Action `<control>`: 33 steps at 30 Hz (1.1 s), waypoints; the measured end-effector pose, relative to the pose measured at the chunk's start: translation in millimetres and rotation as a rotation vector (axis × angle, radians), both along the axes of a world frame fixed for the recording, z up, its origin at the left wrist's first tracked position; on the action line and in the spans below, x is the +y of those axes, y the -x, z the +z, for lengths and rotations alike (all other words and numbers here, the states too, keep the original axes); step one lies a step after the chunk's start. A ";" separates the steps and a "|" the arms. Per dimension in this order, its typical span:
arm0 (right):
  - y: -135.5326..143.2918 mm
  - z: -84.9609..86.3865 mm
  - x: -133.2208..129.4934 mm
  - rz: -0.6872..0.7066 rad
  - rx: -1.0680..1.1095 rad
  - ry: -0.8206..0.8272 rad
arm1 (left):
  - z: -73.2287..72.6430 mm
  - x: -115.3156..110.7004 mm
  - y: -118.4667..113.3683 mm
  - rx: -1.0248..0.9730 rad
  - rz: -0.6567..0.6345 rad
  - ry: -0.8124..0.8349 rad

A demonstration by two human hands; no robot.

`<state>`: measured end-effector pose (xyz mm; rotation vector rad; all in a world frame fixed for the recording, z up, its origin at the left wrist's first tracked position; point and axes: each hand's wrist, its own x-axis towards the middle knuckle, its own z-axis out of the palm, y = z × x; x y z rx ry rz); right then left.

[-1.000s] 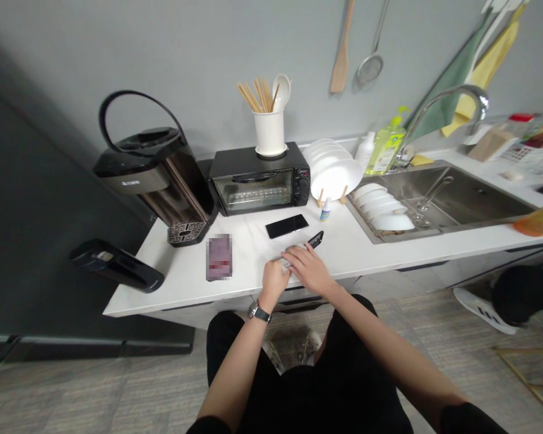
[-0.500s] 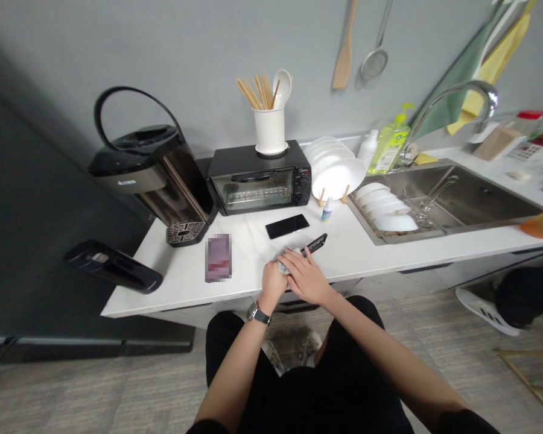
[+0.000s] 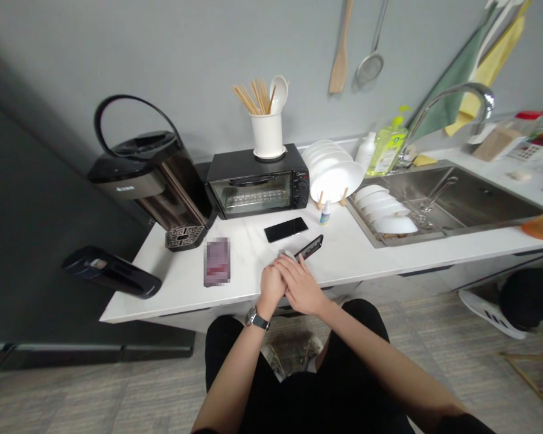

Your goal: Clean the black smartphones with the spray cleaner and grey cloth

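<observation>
Tabletop (image 3: 248,244): smooth, white, faintly veined, stone-like. Flat black phone (image 3: 286,229): glossy, glass-like face. Pale, partly hidden piece (image 3: 285,254): matt, whether paper or cloth cannot be determined. Sink (image 3: 484,202): satin metal. Faucet (image 3: 485,99): polished metal. Spatula (image 3: 338,72): matt wood.

Camera, one: worn on my head, above and in front of the toaster oven (image 3: 257,196), facing forward and down. Range: near; my left grip (image 3: 272,283) and right grip (image 3: 302,289) come between lens and toaster oven. Field: wide; black dispenser (image 3: 187,181) at the toaster oven's left, sink (image 3: 475,202) right, wall (image 3: 199,48) behind, floor (image 3: 158,398) below.
</observation>
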<state>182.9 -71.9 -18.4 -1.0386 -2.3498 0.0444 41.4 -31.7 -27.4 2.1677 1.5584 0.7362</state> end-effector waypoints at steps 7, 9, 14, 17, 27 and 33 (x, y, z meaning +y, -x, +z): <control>-84.1 5.1 56.1 -0.337 -0.001 -0.093 | 7.6 -4.2 -4.3 -0.048 0.001 -0.030; -72.1 5.2 55.3 -0.454 0.054 -0.100 | 8.6 -4.1 -5.3 -0.055 0.009 -0.033; 4.0 -1.5 8.9 -0.375 0.135 -0.070 | 5.7 -2.0 -2.1 -0.023 0.004 -0.017; 7.5 -3.1 -3.5 -0.099 0.023 -0.041 | 4.5 -1.8 0.3 0.016 -0.002 0.000; -43.5 13.8 51.7 -0.519 0.031 -0.072 | 12.7 -3.6 -5.4 -0.047 0.022 -0.018; 8.1 1.5 9.3 -0.150 0.033 -0.041 | 7.8 -1.2 -1.0 -0.003 0.021 0.012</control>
